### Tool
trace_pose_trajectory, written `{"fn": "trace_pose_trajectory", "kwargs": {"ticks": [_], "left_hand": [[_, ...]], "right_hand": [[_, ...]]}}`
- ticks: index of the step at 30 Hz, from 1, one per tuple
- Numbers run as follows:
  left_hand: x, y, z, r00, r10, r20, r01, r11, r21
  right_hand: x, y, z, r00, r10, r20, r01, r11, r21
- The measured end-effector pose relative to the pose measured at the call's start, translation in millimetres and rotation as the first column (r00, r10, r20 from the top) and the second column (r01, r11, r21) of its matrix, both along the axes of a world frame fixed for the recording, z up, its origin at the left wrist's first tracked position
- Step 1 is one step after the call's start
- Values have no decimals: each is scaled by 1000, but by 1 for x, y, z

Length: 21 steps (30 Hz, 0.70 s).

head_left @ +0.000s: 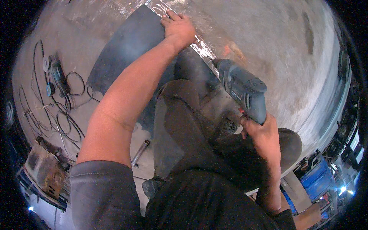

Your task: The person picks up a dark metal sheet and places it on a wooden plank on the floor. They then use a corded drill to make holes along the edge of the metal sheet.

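Note:
A dark, flat sheet [130,42] lies on the floor ahead of my knees. Along its right edge runs a narrow, shiny metal strip [203,50] with scratched or marked patches. My left hand [180,28] rests over the strip near its far end, fingers stretched out and pressing down. In my right hand [262,134] is a dark blue-grey power drill [245,84], gripped by its handle with a red part near the trigger finger. The drill's nose points at the near part of the strip; whether the tip touches it, I cannot tell.
An angle grinder [59,76] with a coiled black cord [63,111] lies at the left. A short metal tube [141,152] sits beside my left leg. A worn, rusty metal box [46,168] stands at the lower left, a blue crate [316,180] at the lower right.

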<state>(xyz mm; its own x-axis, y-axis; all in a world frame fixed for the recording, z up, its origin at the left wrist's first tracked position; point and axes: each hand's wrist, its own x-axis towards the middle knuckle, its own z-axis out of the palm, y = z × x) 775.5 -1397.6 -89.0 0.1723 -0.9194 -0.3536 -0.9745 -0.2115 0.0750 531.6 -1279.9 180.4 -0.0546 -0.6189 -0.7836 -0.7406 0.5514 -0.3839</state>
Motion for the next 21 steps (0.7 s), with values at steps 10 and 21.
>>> {"fn": "trace_pose_trajectory", "kwargs": {"ticks": [10, 21], "left_hand": [[-1, -1, -4, 1000, -8, 13, 9, 1000, -8], [-2, -2, -2, 1000, 14, 10, -15, 1000, 8]], "right_hand": [[1, -11, -20, 1000, -2, -27, 3, 1000, 31], [4, -17, -17, 999, -34, -14, 35, 997, 62]]}}
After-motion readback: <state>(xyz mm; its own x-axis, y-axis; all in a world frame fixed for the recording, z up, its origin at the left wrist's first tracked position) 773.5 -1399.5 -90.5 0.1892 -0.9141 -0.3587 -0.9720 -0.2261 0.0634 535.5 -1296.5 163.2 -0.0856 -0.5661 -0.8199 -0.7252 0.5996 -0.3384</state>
